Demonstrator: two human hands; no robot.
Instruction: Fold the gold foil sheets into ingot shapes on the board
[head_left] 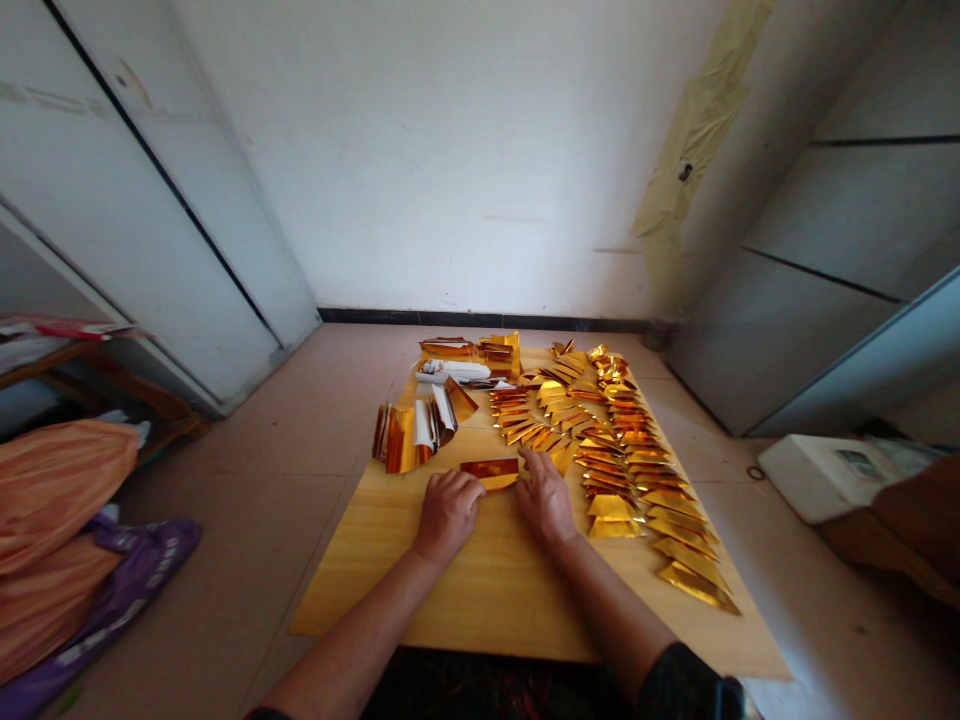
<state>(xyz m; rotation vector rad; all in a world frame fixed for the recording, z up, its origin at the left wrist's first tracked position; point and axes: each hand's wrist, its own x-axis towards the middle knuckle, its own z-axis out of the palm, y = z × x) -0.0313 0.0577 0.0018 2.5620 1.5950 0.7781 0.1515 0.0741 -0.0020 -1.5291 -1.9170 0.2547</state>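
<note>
A small strip of folded gold foil paper (490, 468) lies low over the table between my hands. My left hand (450, 512) is closed, with its fingertips and thumb pinching the strip's left end. At the right end, my right hand (546, 498) has its thumb and bent fingers on the paper's edge; part of its grip is hidden. Folded gold paper pieces (616, 515) overlap in long rows just right of my right hand. Beyond my left hand stand curled gold and white foil sheets (409, 435).
The wooden table (420, 600) reaches toward the wall. At its far side lie a white bundle (457, 371) and more foil sheets (499, 350). Orange and purple bags (67, 550) are on the left. A white box (817, 475) stands on the right, near grey cabinets (817, 270).
</note>
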